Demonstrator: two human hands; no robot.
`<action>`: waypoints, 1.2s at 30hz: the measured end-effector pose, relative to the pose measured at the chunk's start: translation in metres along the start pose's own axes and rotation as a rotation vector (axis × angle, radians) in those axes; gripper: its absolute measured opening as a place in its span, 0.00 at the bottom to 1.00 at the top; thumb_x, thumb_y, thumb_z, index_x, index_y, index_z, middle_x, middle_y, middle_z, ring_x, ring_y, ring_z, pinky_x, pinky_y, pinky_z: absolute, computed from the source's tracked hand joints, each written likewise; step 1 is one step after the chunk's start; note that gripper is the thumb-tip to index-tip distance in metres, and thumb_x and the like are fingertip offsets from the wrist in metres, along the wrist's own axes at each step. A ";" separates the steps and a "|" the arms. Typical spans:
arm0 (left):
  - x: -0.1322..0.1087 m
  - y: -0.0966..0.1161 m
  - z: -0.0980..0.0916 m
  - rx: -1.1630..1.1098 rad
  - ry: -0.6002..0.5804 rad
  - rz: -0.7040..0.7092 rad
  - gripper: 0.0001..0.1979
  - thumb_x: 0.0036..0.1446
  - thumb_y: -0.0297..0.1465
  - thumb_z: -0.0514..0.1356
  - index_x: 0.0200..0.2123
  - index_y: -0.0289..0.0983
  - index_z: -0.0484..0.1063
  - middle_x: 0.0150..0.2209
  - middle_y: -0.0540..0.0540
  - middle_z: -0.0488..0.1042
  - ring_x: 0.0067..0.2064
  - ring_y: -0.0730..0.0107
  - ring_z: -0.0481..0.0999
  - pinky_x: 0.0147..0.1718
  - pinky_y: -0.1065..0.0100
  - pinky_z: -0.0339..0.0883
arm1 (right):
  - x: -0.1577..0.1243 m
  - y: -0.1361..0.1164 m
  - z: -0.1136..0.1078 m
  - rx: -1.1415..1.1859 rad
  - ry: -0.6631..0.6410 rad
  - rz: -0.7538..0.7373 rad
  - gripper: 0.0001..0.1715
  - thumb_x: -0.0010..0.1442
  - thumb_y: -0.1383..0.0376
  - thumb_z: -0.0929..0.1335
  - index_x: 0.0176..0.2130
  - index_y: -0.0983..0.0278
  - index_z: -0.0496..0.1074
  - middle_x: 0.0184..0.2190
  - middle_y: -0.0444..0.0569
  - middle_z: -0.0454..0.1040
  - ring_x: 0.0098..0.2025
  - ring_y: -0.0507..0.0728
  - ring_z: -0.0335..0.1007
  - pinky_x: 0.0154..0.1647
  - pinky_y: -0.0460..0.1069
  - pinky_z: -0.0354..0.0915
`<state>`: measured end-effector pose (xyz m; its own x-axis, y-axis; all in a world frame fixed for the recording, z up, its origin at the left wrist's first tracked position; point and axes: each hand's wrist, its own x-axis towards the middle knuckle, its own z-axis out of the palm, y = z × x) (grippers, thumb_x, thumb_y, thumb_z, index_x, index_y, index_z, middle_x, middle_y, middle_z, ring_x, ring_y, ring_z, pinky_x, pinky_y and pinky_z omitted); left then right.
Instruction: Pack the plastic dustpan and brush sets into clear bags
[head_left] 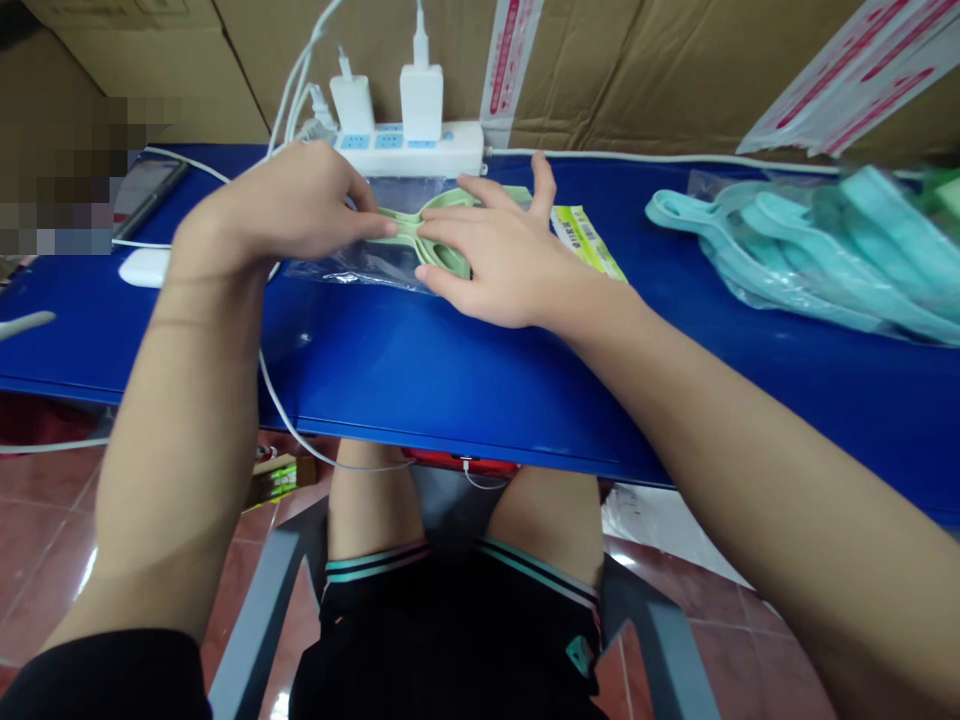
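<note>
A light green plastic utensil [448,262] with a narrow waist and a wider, slotted-looking end lies on the blue table, with a clear plastic bag [341,268] around or under it. My left hand [300,205] is closed, thumb and forefinger pinching at the utensil's narrow part; its far left end is hidden behind the hand. Spread over the wider end, my right hand [502,250] lies open with fingertips pressing on the utensil and one finger raised. A yellow-green printed label [585,240] sticks out just beyond my right wrist.
Several teal plastic utensils in clear bags [795,245] lie at the right. A white power strip [457,150] with chargers stands at the back against cardboard boxes [630,70]. White cables [281,395] cross the left side and hang over the table edge [480,455].
</note>
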<state>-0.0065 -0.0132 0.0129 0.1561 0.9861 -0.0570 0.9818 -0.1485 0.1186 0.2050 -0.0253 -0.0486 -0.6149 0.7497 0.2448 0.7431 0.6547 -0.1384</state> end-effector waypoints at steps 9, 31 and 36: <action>0.001 0.001 0.000 -0.058 -0.009 -0.047 0.15 0.58 0.37 0.68 0.42 0.34 0.88 0.29 0.49 0.80 0.34 0.74 0.70 0.51 0.69 0.65 | -0.002 0.001 0.000 0.039 0.004 -0.001 0.32 0.73 0.47 0.58 0.63 0.55 0.77 0.69 0.50 0.74 0.81 0.76 0.52 0.79 0.86 0.39; 0.005 -0.013 -0.001 -0.052 -0.124 -0.002 0.17 0.58 0.43 0.66 0.42 0.37 0.87 0.30 0.50 0.81 0.31 0.78 0.68 0.38 0.74 0.57 | -0.002 0.003 0.003 0.070 0.011 -0.046 0.33 0.72 0.47 0.59 0.66 0.54 0.74 0.69 0.51 0.74 0.79 0.75 0.56 0.78 0.85 0.39; 0.012 -0.024 0.004 -0.059 -0.126 0.064 0.18 0.58 0.43 0.66 0.41 0.36 0.86 0.33 0.51 0.82 0.32 0.77 0.70 0.39 0.75 0.59 | -0.002 0.001 0.001 0.101 -0.012 -0.046 0.32 0.72 0.49 0.59 0.66 0.54 0.74 0.69 0.51 0.74 0.76 0.73 0.63 0.78 0.83 0.44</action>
<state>-0.0282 0.0015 0.0057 0.2346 0.9570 -0.1709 0.9618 -0.2030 0.1836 0.2069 -0.0264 -0.0506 -0.6509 0.7195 0.2419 0.6842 0.6942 -0.2236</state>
